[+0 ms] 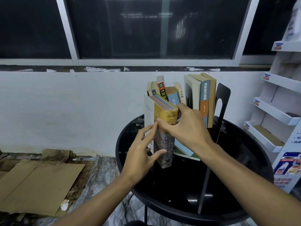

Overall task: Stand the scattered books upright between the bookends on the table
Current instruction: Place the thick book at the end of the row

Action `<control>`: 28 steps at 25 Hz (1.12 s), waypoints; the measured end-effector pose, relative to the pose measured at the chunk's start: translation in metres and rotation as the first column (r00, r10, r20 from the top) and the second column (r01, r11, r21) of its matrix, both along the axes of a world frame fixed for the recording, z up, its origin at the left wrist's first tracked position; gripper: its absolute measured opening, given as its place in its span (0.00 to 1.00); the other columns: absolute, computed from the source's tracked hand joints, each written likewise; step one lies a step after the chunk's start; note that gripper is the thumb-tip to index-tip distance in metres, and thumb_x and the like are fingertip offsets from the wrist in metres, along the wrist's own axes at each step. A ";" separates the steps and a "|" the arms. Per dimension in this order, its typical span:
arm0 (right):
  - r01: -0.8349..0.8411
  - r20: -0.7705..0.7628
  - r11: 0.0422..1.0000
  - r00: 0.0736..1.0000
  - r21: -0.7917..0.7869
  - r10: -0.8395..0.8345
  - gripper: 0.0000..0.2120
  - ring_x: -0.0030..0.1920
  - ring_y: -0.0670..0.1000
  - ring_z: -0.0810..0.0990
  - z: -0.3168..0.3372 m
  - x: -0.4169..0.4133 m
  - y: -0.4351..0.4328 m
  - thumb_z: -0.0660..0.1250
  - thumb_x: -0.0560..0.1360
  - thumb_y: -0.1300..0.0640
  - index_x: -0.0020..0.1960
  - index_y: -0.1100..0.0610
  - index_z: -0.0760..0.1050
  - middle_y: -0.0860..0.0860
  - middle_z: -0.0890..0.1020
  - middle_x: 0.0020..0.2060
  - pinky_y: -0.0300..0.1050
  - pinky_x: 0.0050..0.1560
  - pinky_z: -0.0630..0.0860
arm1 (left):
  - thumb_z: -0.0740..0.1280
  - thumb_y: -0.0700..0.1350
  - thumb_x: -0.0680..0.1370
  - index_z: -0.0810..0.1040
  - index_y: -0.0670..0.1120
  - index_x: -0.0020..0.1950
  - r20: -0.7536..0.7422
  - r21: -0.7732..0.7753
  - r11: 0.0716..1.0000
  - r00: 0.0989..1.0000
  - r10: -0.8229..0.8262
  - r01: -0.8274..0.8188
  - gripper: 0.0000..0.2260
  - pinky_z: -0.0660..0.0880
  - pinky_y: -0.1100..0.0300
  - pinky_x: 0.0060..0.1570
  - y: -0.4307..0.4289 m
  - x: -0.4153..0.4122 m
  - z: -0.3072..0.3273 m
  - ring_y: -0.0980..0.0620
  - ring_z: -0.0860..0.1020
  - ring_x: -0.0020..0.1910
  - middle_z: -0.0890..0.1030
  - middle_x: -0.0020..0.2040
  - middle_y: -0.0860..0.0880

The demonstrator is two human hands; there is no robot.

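A thick yellow book (164,121) stands upright near the front of the round black table (244,201). My right hand (184,126) grips its spine and top from the right. My left hand (143,152) presses its lower left side, fingers spread, beside a white book (148,111) standing against it. Behind them several smaller books (167,92) lean upright. Taller books (203,98) stand to the right against a black bookend (221,101). A light blue book (184,149) lies flat under my right wrist, on top of a green one.
A white wall and dark windows rise behind the table. Flattened cardboard (37,185) lies on the floor to the left. A white display rack (276,111) stands close on the right. A thin black rod (205,185) crosses the table's front right.
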State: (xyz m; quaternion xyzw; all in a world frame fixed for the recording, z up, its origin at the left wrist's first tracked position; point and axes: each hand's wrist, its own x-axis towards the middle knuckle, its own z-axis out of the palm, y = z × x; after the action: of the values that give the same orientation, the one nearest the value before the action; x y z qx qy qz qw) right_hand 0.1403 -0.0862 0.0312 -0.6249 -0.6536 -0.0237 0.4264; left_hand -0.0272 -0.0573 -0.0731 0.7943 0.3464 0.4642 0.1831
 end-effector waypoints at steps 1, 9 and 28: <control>0.012 0.004 1.000 1.000 0.007 -0.012 0.22 0.34 0.46 0.80 0.000 -0.001 0.001 0.73 0.71 0.38 0.48 0.56 0.76 0.47 0.81 0.35 0.46 0.35 0.79 | 0.75 0.53 0.74 0.58 0.63 0.80 -0.003 0.004 1.000 1.000 -0.005 0.005 0.40 0.82 0.56 0.48 0.000 0.000 0.001 0.54 0.75 0.63 0.64 0.74 0.63; 0.065 0.001 0.995 0.998 0.070 -0.065 0.17 0.29 0.39 0.73 0.005 0.011 -0.003 0.74 0.73 0.43 0.43 0.56 0.74 0.43 0.76 0.30 0.31 0.28 0.69 | 0.76 0.54 0.74 0.62 0.57 0.80 0.014 -0.023 0.997 0.997 -0.076 0.076 0.37 0.78 0.57 0.62 0.004 0.004 0.019 0.58 0.73 0.69 0.68 0.71 0.64; 0.301 0.059 0.931 0.946 0.205 -0.319 0.19 0.30 0.44 0.74 0.056 0.143 -0.043 0.74 0.71 0.43 0.36 0.57 0.74 0.47 0.76 0.28 0.35 0.30 0.68 | 0.74 0.49 0.76 0.66 0.49 0.79 -0.276 0.184 0.978 0.960 -0.044 0.098 0.33 0.66 0.52 0.75 0.098 0.122 0.107 0.53 0.68 0.74 0.70 0.76 0.51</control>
State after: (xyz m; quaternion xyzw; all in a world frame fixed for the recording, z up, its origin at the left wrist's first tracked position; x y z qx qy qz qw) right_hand 0.2828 -0.1293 0.0876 -0.6741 -0.5599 -0.1827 0.4457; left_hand 0.0949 0.0402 0.0341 0.8763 0.2919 0.3765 0.0716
